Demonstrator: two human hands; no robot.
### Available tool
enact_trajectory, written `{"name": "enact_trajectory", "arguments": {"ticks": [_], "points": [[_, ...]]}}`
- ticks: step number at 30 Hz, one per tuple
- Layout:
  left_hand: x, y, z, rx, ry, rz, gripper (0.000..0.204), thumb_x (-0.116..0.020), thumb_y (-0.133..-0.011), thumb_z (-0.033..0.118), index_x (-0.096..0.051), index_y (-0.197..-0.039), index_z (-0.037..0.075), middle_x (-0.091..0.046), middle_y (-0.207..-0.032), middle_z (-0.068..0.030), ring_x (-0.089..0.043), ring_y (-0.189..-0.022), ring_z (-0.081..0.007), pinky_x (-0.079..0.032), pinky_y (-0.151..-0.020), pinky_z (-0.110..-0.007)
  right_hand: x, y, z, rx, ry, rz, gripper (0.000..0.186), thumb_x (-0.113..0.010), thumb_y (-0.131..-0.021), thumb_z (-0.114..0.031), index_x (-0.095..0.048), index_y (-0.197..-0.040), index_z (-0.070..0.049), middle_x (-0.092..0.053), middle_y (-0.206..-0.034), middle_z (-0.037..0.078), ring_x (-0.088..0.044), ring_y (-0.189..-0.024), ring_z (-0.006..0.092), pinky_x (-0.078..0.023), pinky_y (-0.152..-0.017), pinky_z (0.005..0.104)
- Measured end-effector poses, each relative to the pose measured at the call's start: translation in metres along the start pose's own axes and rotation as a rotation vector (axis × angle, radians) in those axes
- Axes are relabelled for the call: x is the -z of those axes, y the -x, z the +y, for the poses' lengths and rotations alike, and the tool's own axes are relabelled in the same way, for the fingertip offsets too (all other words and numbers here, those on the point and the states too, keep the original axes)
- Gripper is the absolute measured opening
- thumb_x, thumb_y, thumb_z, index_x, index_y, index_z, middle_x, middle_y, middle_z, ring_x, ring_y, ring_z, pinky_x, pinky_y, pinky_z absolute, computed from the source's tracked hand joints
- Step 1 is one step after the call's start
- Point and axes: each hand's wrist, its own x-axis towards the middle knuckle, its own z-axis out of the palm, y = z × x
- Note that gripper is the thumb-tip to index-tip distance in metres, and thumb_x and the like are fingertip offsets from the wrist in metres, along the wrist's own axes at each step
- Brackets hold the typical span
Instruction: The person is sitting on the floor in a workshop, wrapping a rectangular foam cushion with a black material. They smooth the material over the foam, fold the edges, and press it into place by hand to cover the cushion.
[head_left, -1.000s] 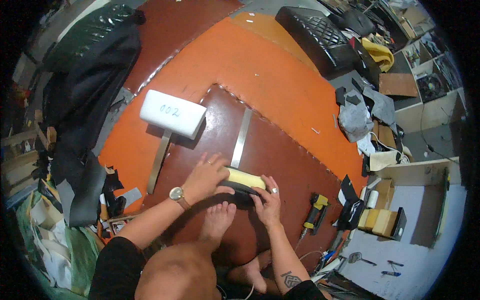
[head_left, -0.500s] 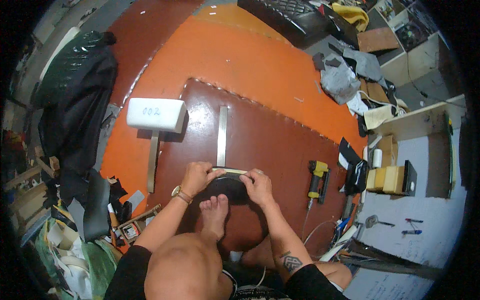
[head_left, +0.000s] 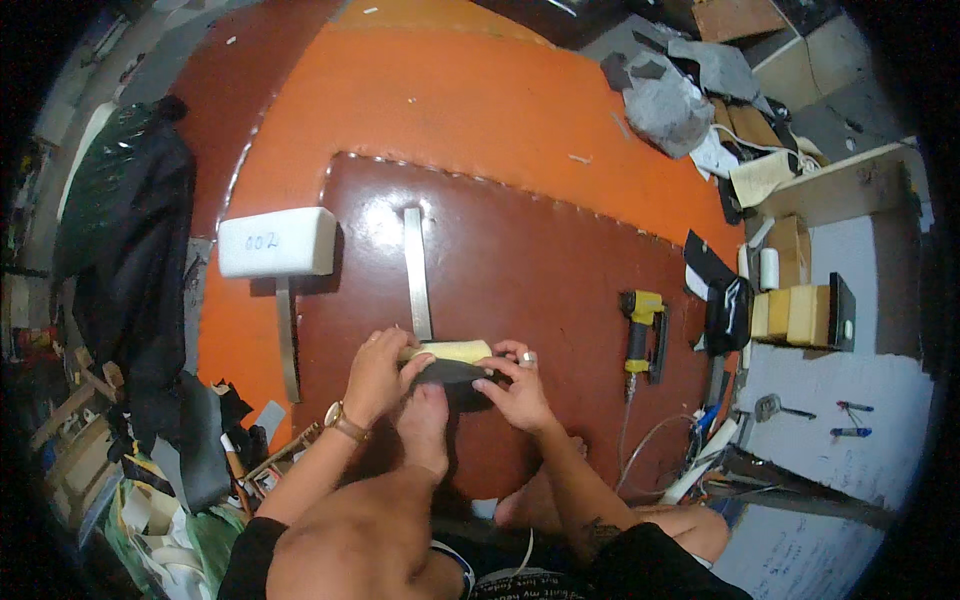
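A pale yellow foam piece (head_left: 462,350) lies crosswise before me, with a black cover (head_left: 452,372) along its near side. My left hand (head_left: 378,380) grips the left end of the covered foam, thumb on the cover. At the other end, my right hand (head_left: 522,393) pinches the black cover between thumb and fingers. Away from the foam runs a flat metal strip (head_left: 415,270); how they join is hidden. Just below the cover is my bare foot (head_left: 428,425). Farther left rests a white foam block (head_left: 276,243) with a metal strip (head_left: 288,335) under it.
A yellow and black air stapler (head_left: 640,335) with a hose lies to the right. Beyond it are a black pouch (head_left: 728,315) and yellow foam blocks (head_left: 798,315). Black sheeting (head_left: 130,250) lies at left; a grey bundle (head_left: 668,112) sits far right.
The held piece has tilted, showing more yellow foam above the black cover. My right fingers have shifted their hold. The view has moved slightly.
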Motion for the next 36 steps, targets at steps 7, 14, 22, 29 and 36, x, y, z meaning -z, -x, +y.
{"name": "enact_trajectory", "arguments": {"ticks": [7, 14, 22, 29, 36], "points": [[-0.011, 0.001, 0.033, -0.310, 0.018, -0.079, 0.023, -0.081, -0.087, 0.024, -0.076, -0.101, 0.006, -0.074, -0.115, -0.0115, -0.069, -0.102, -0.0347, -0.057, -0.090, -0.042, -0.024, 0.023, -0.014, 0.053, 0.000, 0.156, 0.035, -0.081, -0.085, -0.003, -0.069, -0.117, -0.002, -0.066, -0.107, 0.015, -0.067, -0.095, 0.0325, -0.056, -0.088, 0.0407], [-0.011, -0.009, 0.042, -0.265, -0.010, -0.125, 0.022, -0.077, -0.090, 0.020, -0.072, -0.104, 0.003, -0.074, -0.118, -0.0122, -0.068, -0.106, -0.0352, -0.056, -0.090, -0.044, -0.016, 0.006, 0.000, -0.089, -0.192, 0.049, 0.023, -0.082, -0.090, -0.009, -0.075, -0.109, 0.000, -0.066, -0.108, 0.017, -0.070, -0.097, 0.0263, -0.058, -0.076, 0.0364], [-0.021, -0.011, 0.032, -0.270, 0.076, -0.075, 0.023, -0.079, -0.090, 0.020, -0.074, -0.104, 0.002, -0.076, -0.111, -0.0134, -0.068, -0.100, -0.0356, -0.055, -0.089, -0.044, -0.020, -0.002, -0.014, 0.160, 0.229, 0.227, 0.015, -0.079, -0.092, -0.010, -0.074, -0.101, 0.000, -0.069, -0.086, 0.015, -0.070, -0.079, 0.0296, -0.057, -0.072, 0.0404], [-0.025, -0.011, 0.027, -0.233, 0.081, -0.082, 0.022, -0.078, -0.091, 0.021, -0.073, -0.100, 0.002, -0.075, -0.102, -0.0142, -0.067, -0.094, -0.0363, -0.054, -0.087, -0.045, -0.011, 0.006, -0.030, 0.000, 0.056, 0.105, 0.013, -0.078, -0.090, -0.008, -0.070, -0.098, -0.001, -0.068, -0.091, 0.017, -0.066, -0.084, 0.0375, -0.053, -0.075, 0.0454], [-0.020, -0.014, 0.021, -0.393, 0.127, -0.022, 0.024, -0.079, -0.091, 0.022, -0.069, -0.101, 0.003, -0.074, -0.107, -0.0116, -0.067, -0.099, -0.0346, -0.054, -0.089, -0.045, -0.005, 0.010, -0.046, 0.247, 0.242, 0.226, 0.011, -0.074, -0.090, -0.004, -0.070, -0.100, -0.003, -0.068, -0.093, 0.015, -0.062, -0.088, 0.0379, -0.050, -0.081, 0.0470]]}}
